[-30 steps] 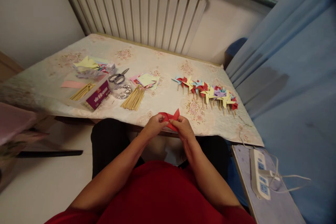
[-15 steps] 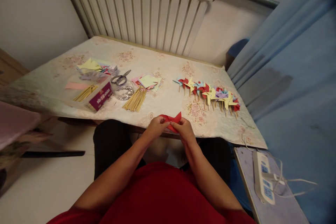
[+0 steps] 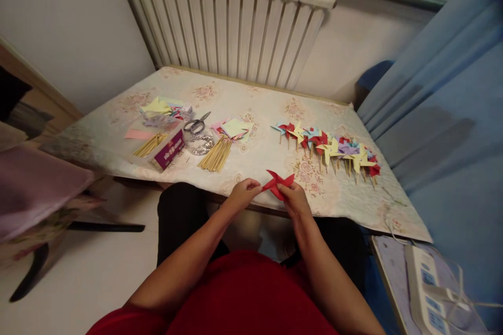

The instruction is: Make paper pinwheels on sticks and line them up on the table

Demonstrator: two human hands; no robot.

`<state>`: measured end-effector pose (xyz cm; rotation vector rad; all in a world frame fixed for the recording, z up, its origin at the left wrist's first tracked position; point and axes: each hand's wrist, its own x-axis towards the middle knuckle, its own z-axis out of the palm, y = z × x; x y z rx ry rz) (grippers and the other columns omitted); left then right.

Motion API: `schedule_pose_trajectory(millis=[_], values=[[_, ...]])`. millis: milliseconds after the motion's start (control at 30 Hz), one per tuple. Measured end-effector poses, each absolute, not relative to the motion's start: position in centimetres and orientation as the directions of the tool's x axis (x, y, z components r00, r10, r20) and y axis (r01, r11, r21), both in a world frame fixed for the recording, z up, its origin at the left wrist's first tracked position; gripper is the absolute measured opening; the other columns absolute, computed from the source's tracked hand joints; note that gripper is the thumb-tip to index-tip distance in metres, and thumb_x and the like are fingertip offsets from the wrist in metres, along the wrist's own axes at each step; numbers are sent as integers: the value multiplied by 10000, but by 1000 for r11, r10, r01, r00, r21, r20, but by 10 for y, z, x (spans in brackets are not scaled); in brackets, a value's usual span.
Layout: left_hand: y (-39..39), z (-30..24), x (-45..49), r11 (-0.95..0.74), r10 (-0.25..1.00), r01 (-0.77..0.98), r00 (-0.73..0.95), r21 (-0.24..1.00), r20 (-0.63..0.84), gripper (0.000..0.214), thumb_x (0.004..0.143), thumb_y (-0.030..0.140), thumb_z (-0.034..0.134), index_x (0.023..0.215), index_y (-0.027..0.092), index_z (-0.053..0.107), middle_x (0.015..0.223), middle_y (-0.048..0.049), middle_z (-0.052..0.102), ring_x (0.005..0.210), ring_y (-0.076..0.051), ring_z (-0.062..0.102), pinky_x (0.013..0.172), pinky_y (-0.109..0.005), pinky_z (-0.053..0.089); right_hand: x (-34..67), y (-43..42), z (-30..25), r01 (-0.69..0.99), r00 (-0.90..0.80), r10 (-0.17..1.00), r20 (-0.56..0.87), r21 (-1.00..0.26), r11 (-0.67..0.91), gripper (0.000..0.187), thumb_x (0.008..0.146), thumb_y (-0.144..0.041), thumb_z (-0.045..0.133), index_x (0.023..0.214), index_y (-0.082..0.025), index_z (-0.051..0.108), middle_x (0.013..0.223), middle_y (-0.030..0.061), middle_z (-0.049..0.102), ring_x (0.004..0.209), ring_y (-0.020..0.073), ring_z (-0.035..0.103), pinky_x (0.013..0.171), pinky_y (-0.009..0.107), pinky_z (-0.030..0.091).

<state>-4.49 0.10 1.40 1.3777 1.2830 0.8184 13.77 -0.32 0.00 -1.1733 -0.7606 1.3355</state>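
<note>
Positions referred to the stick bundle [image 3: 216, 155] on the floral cloth [image 3: 259, 110]. Red pinwheel [image 3: 278, 179] is held in the air to the right of the bundle and on its near side. Right hand [image 3: 297, 201] grips it, thumb pressed near the centre, presumably so the folded blades stay gathered there. Left hand [image 3: 244, 193] has its fingertips at the blade tip nearest the bundle (pinching or merely touching: cannot tell), perhaps to set or steady that blade. Surroundings: paper squares [image 3: 234, 128] lie just behind the bundle; left of it is a clear dish [image 3: 195, 153] of small shiny pieces, its far side partly covered by scissors [image 3: 197, 124], which would hamper reaching in from there. Farther left, a purple-labelled box [image 3: 170, 152] contains more sticks [image 3: 150, 145]. Well right of the bundle, mounted pinwheels [image 3: 330, 149] crowd together, overlapping.
</note>
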Motion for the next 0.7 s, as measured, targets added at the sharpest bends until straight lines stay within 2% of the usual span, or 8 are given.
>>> schedule_pose_trajectory(millis=[67,167,267,333,433,700], values=[[10,3,-52,71,983,447,122,892,-140,265,807,311,562,991,139,644,1013,-93,686,954,-202,621,880,-338,467,152,7,-11,-399,169,958,-231,-905,-148,205,563,-236,791,739,-183,698,704,14,725,604,147,639,650,299,528],[26,-13,-64,-6,999,724,27,690,-20,276,825,201,521,1076,138,615,1143,-121,653,1101,-221,578,988,-364,429,175,22,-29,-479,197,942,-272,-865,-150,206,540,-170,794,708,-195,678,651,-12,714,556,120,621,598,257,532],[40,-26,-74,-52,996,857,7,513,90,354,856,168,479,1197,108,547,1327,-183,545,1241,-251,493,1048,-389,390,192,32,-43,-538,188,938,-292,-830,-150,226,548,-141,795,722,-193,661,661,-23,718,550,106,624,574,228,536],[47,-33,-78,-38,993,910,-12,413,118,347,865,149,458,1198,87,533,1383,-215,485,1251,-266,481,1040,-395,398,200,35,-50,-568,156,940,-303,-807,-165,233,566,-140,793,741,-193,649,674,-27,720,551,108,637,564,223,546],[55,-44,-80,-3,986,955,-47,297,160,330,863,73,395,1155,98,548,1364,-202,499,1207,-260,507,1009,-385,417,206,34,-57,-601,114,936,-334,-773,-203,246,582,-138,793,766,-194,640,707,-28,726,582,119,666,606,242,581],[61,-70,-80,19,958,974,-82,224,276,396,873,124,429,1260,96,505,1402,-204,459,1177,-294,496,993,-417,400,209,31,-65,-628,108,931,-348,-750,-207,295,597,-135,798,849,-192,657,805,-12,743,711,141,702,751,302,612]])
